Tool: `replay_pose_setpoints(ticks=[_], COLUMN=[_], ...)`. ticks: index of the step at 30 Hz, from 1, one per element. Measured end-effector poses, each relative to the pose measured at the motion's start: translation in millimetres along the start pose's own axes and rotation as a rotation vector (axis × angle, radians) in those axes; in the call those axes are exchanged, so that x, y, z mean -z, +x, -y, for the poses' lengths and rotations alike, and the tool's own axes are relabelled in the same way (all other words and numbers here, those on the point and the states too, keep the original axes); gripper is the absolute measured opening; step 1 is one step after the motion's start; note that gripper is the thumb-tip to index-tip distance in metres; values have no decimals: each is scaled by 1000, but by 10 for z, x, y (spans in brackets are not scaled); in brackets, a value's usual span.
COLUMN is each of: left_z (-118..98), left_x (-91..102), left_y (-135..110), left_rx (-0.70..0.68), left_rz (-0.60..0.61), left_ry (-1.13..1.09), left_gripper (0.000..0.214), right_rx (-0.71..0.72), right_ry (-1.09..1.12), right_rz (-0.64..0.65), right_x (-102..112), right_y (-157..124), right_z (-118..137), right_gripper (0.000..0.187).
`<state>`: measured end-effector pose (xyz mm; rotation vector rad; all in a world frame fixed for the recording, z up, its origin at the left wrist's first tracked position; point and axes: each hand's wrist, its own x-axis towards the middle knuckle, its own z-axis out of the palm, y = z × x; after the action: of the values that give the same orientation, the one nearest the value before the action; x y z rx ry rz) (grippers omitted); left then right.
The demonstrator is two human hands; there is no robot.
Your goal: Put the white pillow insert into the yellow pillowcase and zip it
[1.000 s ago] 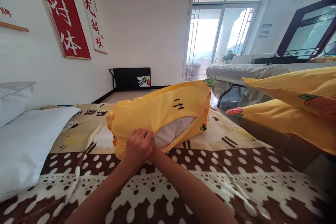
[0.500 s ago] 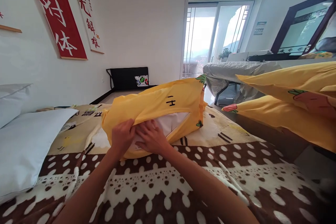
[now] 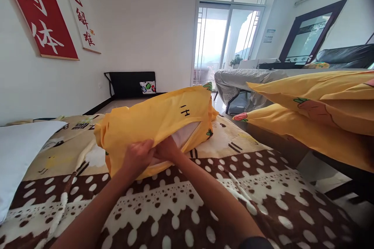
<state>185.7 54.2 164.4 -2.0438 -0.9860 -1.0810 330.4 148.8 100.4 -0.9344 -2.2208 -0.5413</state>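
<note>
A yellow pillowcase (image 3: 140, 121) with "HI" lettering and carrot-top prints lies in front of me, its open side facing me. Inside it, part of a white pillow (image 3: 187, 133) shows through the opening. My left hand (image 3: 139, 156) is closed on the upper edge of the pillowcase opening. Beside it, my right hand (image 3: 167, 149) reaches into the opening against the white pillow; its fingers are hidden under the yellow cloth.
The pillowcase rests on a brown and cream patterned blanket (image 3: 163, 202). At left lies a bare white pillow (image 3: 20, 151). More yellow carrot-print pillows (image 3: 318, 120) are stacked at right. Behind stand a plastic-covered table (image 3: 233, 81) and a black folded item (image 3: 125, 85) by the wall.
My right hand has slid deeper into the opening, and its fingers have gone out of sight. My left hand still grips the edge. The view has turned to the right.
</note>
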Motion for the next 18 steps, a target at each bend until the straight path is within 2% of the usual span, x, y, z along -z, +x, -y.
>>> replay_pose_setpoints(ticks=[2, 4, 6, 8, 11, 13, 15, 17, 18], left_z=[221, 303, 214, 31, -156, -129, -24, 66, 84], left_x=[-12, -46, -71, -51, 80, 198, 305, 377, 399], left_y=[-128, -248, -301, -277, -196, -196, -265, -387, -456], left_rx=[34, 59, 47, -20, -157, -191, -154, -120, -124], left_rz=[62, 129, 158, 130, 72, 68, 75, 69, 60], left_ry=[25, -5, -79, -136, -117, -31, 86, 195, 232], left_gripper=[25, 24, 24, 26, 28, 27, 21, 17, 16], right_rx=[12, -14, -45, -78, -94, -21, 53, -6, -105], right_ry=[-32, -54, -55, -20, 54, 80, 67, 20, -14], right_rz=[23, 35, 26, 3, -30, -33, -42, -92, -136], right_x=[102, 179, 176, 95, -53, -90, -61, 9, 52], right_y=[-161, -263, -290, -275, -316, -454, -679, -926, -1033], right_z=[-177, -320, -402, -440, -491, -554, -648, -775, -850], right_gripper=[44, 46, 46, 48, 50, 41, 29, 22, 21])
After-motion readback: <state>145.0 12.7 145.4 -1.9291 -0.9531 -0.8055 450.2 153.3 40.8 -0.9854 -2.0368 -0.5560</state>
